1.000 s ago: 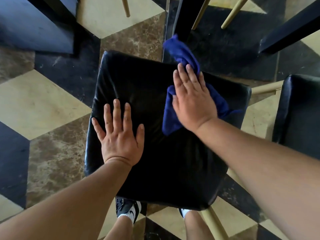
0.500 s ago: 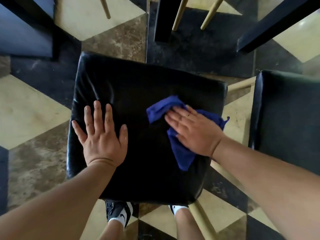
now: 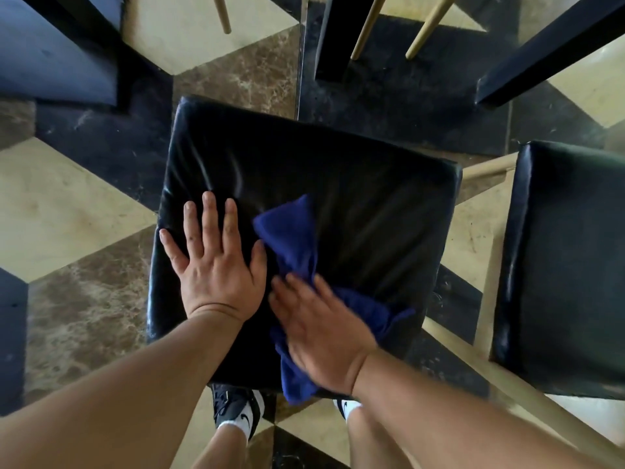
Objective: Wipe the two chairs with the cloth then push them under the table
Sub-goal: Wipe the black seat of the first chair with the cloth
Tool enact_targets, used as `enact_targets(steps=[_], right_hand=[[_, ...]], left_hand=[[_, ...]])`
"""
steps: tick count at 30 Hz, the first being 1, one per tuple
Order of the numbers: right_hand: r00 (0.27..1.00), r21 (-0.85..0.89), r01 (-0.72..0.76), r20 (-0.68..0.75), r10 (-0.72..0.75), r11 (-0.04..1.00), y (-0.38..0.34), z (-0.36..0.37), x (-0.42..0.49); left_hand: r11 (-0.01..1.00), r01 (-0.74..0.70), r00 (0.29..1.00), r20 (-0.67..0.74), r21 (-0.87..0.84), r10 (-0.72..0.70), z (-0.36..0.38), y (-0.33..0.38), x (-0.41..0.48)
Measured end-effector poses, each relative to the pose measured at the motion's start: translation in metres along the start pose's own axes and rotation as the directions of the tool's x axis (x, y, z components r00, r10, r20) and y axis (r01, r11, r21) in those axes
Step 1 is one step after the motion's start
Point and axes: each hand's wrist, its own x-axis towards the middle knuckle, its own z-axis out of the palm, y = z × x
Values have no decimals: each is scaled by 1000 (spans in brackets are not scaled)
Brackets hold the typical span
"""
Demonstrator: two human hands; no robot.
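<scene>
1. The near chair point(image 3: 355, 204), with its black cushioned seat, is seen at the centre of the view, out on the patterned floor point(image 3: 67, 211).
2. The left hand point(image 3: 216, 262) is laid flat on the seat's eight o'clock part, fingers straight and spread toward twelve o'clock; nothing is held.
3. The right hand point(image 3: 321, 330), slightly blurred, is pressed palm-down on the blue cloth point(image 3: 294, 238) near the seat's six o'clock edge, fingers extended rather than curled.
4. The cloth is stretched from the seat's middle over its six o'clock edge, its upper part just beside the left thumb.
5. The second chair point(image 3: 568, 265) is placed at three o'clock, apart from the first.
6. Dark table legs point(image 3: 333, 35) are seen at twelve and two o'clock; shoes point(image 3: 236, 411) are seen at six o'clock.
</scene>
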Motion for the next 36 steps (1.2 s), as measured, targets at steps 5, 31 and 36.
enact_targets(steps=[5, 31, 36], right_hand=[[996, 67, 91, 4, -92, 994, -2, -19, -6], [982, -46, 188, 0, -189, 981, 30, -7, 10], [977, -109, -63, -209, 39, 992, 125, -50, 80]], left_hand=[[1000, -17, 1000, 15, 19, 17, 0, 0, 0], [1000, -24, 999, -24, 0, 24, 7, -2, -1], [999, -22, 1000, -20, -24, 22, 5, -2, -1]])
